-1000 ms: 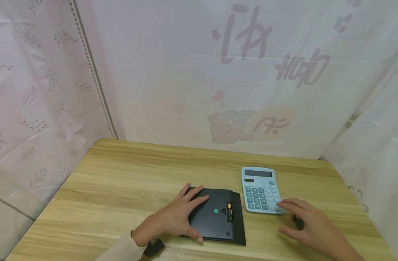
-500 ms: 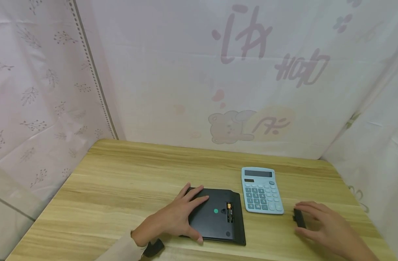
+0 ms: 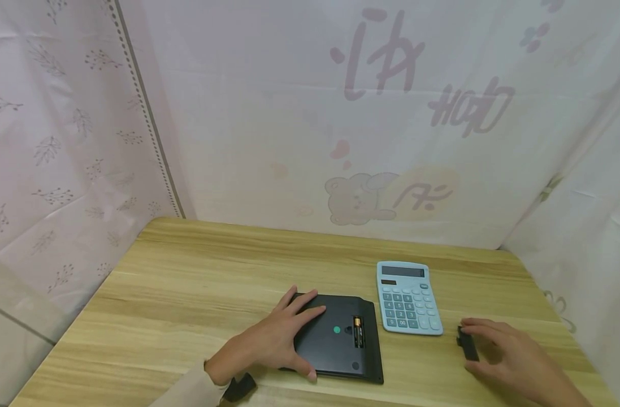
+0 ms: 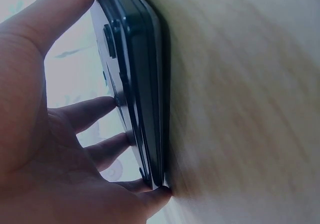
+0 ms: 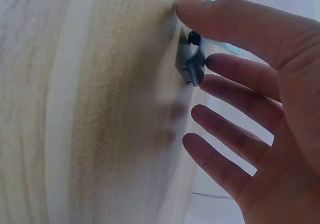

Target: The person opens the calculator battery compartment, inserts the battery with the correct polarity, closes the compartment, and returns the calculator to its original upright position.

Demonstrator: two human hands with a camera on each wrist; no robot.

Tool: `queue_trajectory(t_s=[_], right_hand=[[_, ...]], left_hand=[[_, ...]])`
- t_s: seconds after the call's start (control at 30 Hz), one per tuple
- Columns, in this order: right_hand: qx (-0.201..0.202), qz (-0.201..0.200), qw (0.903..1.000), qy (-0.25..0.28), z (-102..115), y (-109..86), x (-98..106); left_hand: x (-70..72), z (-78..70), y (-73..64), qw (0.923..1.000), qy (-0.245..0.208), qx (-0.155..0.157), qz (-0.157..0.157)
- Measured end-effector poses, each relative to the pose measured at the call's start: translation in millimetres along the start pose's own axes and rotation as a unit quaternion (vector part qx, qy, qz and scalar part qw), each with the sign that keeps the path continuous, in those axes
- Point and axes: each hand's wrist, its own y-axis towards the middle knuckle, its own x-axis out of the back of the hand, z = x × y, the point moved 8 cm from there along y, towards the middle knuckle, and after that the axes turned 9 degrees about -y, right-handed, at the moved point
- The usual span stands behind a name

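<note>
My left hand rests with spread fingers across a flat black device, which lies with its back up. In the left wrist view its fingertips are at the device's top and side edge. A small battery with a copper-coloured end sits in the device's uncovered slot. At the right, my right hand pinches a small black battery cover between thumb and index finger, close over the table. In the right wrist view the cover shows between thumb and fingers, while the other fingers stay extended.
A light blue calculator lies face up between the device and the right hand. The wooden table meets a pale printed cloth at its back. A black strap is at the left wrist.
My right hand has moved right, from beside the calculator's lower corner to the battery cover, and its thumb and index finger have come to the cover's ends. The left hand has stayed put.
</note>
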Motion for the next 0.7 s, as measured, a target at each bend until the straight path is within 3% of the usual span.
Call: queue_trajectory(t_s=[0.7], right_hand=[[0.001, 0.007, 1.0000, -0.001, -4.4, 3.4, -2.7]], left_hand=[[-1.1, 2.7, 0.4, 1.0000, -0.005, 0.005, 0.000]])
